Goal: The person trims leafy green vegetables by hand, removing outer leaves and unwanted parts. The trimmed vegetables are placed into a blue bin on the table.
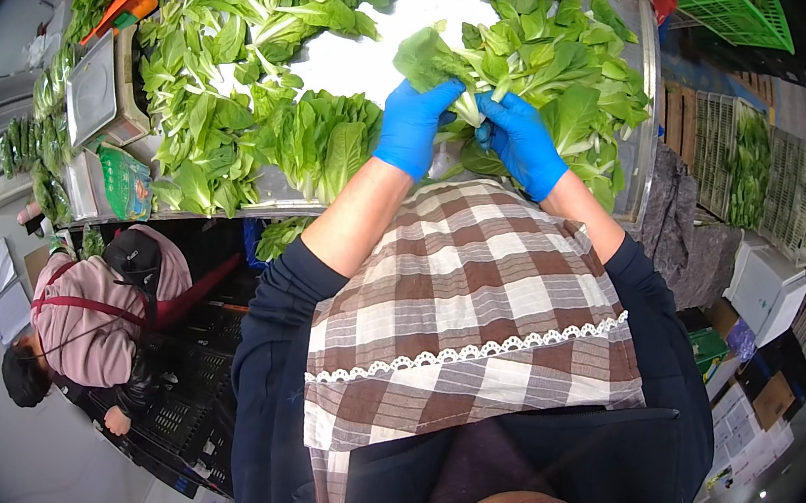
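My left hand [411, 124], in a blue glove, grips a leafy green [425, 56] with its broad leaves pointing away from me. Close beside it, my right hand [523, 142], gloved the same way, has its fingers closed around the pale stalk of a leafy green [502, 88]; the fingertips are partly hidden. Loose leafy greens [587, 71] are heaped just beyond the right hand. Left of my left hand, a tight row of leafy greens [330, 139] stands along the near table edge. More loose greens [204, 95] spread over the left side.
The metal table [640, 129] has a raised rim. At left are a weighing scale [97, 90], an orange container [129, 0] and a green plastic bag [124, 182]. A co-worker [95, 306] bends beside black crates [186, 391]. Plastic crates [712, 153] with greens stand right.
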A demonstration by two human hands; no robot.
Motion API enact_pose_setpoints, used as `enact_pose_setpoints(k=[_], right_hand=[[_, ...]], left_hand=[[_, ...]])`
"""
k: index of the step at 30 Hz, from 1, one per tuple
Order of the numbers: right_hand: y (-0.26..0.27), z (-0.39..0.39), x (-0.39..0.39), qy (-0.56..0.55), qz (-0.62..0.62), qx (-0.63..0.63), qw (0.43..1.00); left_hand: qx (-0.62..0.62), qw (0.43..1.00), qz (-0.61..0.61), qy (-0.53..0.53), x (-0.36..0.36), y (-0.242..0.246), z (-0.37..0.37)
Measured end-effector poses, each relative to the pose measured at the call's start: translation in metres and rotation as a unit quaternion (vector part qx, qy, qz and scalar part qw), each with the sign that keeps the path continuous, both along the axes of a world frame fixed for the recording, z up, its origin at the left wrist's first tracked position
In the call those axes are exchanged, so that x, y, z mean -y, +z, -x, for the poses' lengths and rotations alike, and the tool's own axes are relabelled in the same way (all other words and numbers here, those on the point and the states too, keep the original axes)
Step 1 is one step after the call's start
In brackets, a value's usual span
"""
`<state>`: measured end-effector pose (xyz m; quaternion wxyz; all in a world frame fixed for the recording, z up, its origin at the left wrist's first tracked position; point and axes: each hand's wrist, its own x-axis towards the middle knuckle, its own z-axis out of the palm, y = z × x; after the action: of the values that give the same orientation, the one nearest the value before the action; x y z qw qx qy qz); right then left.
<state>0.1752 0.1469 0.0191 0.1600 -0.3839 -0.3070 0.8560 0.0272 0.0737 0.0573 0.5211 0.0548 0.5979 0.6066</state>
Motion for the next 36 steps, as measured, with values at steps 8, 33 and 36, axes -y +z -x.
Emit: enact_pose_setpoints(k=[8, 33, 36], right_hand=[[0.009, 0.003, 0.007, 0.021, -0.224, 0.057, 0.973], [-0.015, -0.002, 0.0, 0.008, -0.144, 0.028, 0.989], [-0.013, -0.004, -0.002, 0.034, -0.146, 0.04, 0.988]], left_hand=[[-0.011, 0.999, 0.035, 0.024, 0.002, -0.013, 0.005], [-0.051, 0.996, -0.055, -0.046, 0.007, -0.018, -0.002], [-0.069, 0.993, -0.061, -0.073, 0.006, -0.014, -0.003]])
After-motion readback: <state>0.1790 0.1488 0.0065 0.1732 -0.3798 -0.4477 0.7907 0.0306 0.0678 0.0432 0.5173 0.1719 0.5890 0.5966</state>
